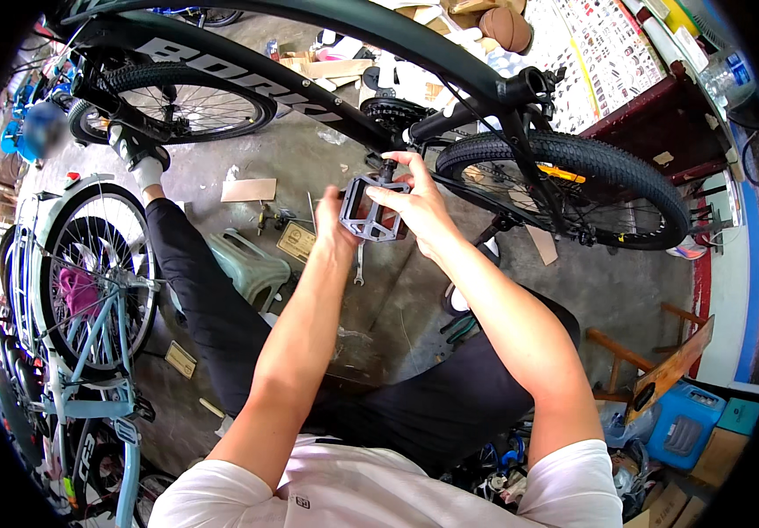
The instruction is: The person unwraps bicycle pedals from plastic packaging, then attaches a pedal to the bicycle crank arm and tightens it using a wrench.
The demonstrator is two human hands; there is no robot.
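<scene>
In front of me, a grey metal bike pedal (pixel 377 231) with a black middle sits by the crank of a black bicycle (pixel 300 95). My right hand (pixel 421 209) is closed on the pedal's right side, its thumb over the cage and its index finger reaching to the pedal axle (pixel 388 170). On the other side, my left hand (pixel 333 220) grips the left edge; its fingertips are slightly blurred and partly hidden. Whether the axle is fully seated in the crank, I cannot tell. A wrench (pixel 359 267) lies on the floor just below the pedal.
A pale blue bicycle (pixel 106 321) stands at the left. Near my left leg is a greenish plastic stool (pixel 247 264). Pliers (pixel 460 328) lie between my legs. At the right are a wooden stool (pixel 674 365) and a blue case (pixel 685 425); cardboard (pixel 249 190) lies on the floor.
</scene>
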